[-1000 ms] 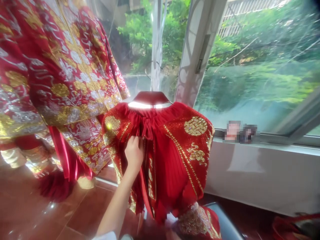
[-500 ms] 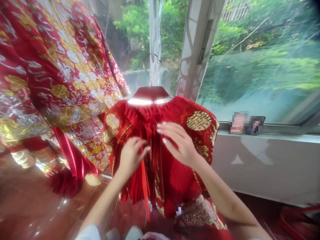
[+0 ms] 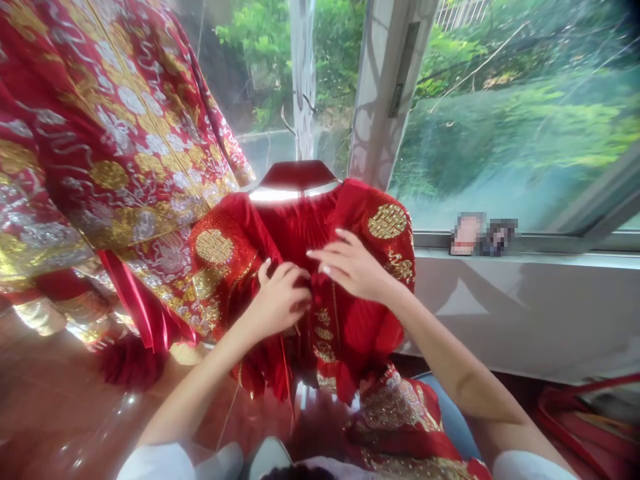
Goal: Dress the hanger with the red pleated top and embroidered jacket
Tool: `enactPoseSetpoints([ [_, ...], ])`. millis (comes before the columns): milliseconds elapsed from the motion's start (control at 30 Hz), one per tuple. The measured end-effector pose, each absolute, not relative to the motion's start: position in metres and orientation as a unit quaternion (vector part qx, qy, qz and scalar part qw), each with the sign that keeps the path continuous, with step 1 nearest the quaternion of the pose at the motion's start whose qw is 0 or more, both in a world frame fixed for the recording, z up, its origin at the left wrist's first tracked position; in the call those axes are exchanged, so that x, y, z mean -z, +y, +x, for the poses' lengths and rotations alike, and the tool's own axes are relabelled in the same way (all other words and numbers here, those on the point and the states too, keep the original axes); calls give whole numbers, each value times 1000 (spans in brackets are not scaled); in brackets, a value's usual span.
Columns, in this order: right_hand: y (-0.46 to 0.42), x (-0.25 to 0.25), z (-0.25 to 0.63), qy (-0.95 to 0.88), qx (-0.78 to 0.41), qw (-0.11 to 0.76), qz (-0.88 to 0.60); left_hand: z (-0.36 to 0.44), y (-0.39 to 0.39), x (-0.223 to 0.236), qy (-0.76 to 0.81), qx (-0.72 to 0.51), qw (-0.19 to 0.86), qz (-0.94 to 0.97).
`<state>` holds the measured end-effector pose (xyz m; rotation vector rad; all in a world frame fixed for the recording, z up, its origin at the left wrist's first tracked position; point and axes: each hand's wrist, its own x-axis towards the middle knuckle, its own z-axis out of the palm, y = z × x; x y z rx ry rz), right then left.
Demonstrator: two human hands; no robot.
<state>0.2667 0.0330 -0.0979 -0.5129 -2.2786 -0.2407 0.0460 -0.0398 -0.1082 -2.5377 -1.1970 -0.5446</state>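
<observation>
A short red jacket (image 3: 373,320) with gold round emblems on its shoulders hangs in front of me on a hanger (image 3: 290,127). Its front is parted at the neck, showing pleated red lining. My left hand (image 3: 283,299) has its fingers curled over the jacket's front edge at chest height, gripping the cloth. Just right of it, my right hand (image 3: 356,267) rests against the other side of the front, fingers stretched and apart, fingertips near the neckline. A thin red ribbon (image 3: 286,367) dangles below the left hand.
A long red garment (image 3: 145,140) with gold and silver embroidery hangs at the left. Red embroidered cloth (image 3: 400,407) lies near my lap. Two small blurred items, one of them a dark card (image 3: 500,237), stand on the windowsill (image 3: 560,260). A red chair-like object (image 3: 580,420) is at lower right.
My left hand has moved right and closed on the jacket's front edge. The neck opening has spread, and the jacket has shifted slightly left and up in view. My right hand stays at the front.
</observation>
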Motion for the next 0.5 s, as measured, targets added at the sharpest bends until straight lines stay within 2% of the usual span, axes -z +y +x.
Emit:
enactPoseSetpoints([
  [167,-3,125,251,-915,130,320,-208,34,-62,105,-363,92,107,-921],
  [367,-4,147,219,-840,76,273,-462,44,-42,76,-384,107,133,-907],
  [500,-11,152,202,-794,-34,189,-577,51,-51,80,-329,75,91,-937],
])
